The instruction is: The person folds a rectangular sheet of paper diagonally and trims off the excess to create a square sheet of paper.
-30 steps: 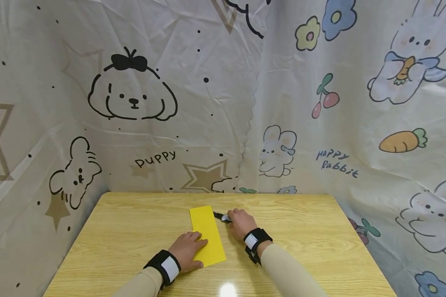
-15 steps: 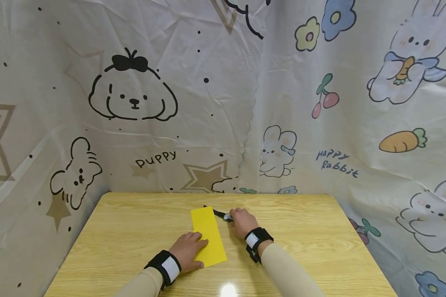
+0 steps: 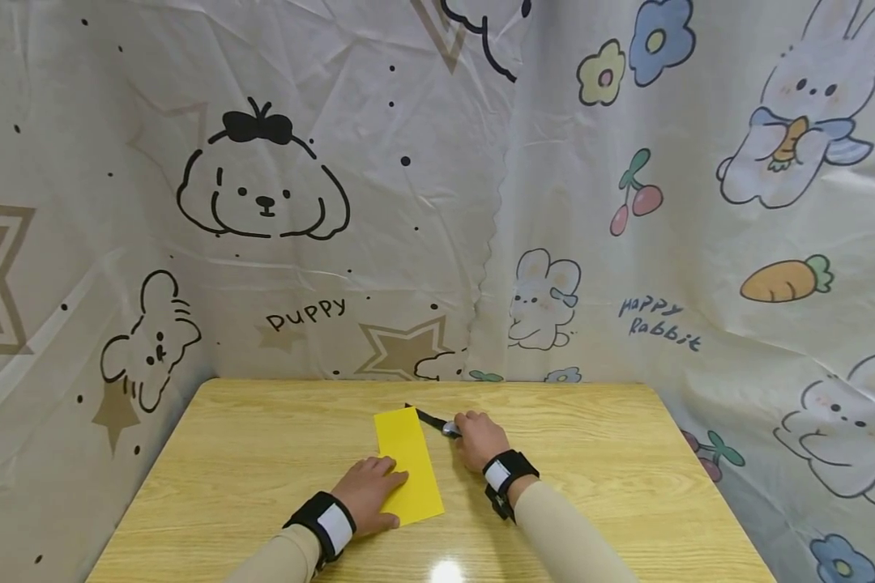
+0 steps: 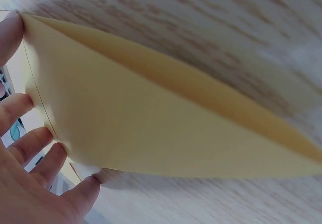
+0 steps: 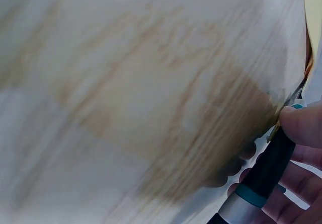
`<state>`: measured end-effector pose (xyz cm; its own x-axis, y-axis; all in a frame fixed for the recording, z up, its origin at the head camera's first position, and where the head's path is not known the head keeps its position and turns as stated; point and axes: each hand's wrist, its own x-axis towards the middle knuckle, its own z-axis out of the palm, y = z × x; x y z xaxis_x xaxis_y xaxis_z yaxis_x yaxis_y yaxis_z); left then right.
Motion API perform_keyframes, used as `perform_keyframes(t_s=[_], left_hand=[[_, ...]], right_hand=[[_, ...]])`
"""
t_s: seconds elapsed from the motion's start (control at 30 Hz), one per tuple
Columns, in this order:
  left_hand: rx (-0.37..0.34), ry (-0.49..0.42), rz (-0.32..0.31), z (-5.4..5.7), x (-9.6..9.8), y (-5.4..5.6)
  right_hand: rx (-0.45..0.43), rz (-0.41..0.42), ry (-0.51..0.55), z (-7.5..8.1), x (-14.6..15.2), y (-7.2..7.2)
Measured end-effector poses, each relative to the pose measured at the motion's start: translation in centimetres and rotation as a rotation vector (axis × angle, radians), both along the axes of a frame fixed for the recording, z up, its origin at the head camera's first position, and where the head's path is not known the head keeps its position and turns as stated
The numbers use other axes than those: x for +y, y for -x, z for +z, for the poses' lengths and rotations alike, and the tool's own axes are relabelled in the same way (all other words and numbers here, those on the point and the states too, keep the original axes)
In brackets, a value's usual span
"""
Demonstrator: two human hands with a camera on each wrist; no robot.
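Note:
A folded yellow sheet of paper [image 3: 406, 453] lies lengthwise on the table, its layers bowed apart along one side in the left wrist view. My left hand [image 3: 365, 494] presses the sheet's near left side, its fingers [image 4: 48, 166] spread along that edge. With curled fingers my right hand [image 3: 479, 441] grips a utility knife [image 3: 448, 429] to the right of the paper. The knife's dark blade [image 3: 428, 419] passes behind the sheet's far right corner, and its tip shows just past the top edge. In the right wrist view, the dark handle [image 5: 271, 166] has teal bands.
The wooden table [image 3: 583, 461] extends on both sides of the hands. A printed cloth [image 3: 408, 243] with cartoon animals hangs behind it and along the sides. Each wrist wears a black strap [image 3: 510, 474].
My right hand has moved slightly right with the knife, and the blade tip, hidden one second ago, now shows past the paper's top edge. My left hand stays on the sheet.

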<state>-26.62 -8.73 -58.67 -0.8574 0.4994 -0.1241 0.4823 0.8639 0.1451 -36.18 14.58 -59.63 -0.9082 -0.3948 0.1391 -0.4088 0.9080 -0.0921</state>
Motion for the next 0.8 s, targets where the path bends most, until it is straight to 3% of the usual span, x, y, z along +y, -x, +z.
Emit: perform_keyframes(t_s=[0.3, 0.57, 0.8], left_hand=[[0.002, -0.004, 0.005, -0.4, 0.1, 0.2], [0.005, 0.004, 0.004, -1.0, 0.0, 0.5], [-0.003, -0.005, 0.013, -0.8, 0.0, 0.3]], right_hand=[[0.028, -0.071, 0.050, -0.7, 2.4, -0.1], [0.028, -0.155, 0.115, -0.6, 6.1, -1.6], [0.047, -0.278, 0.158, -1.0, 9.3, -2.9]])
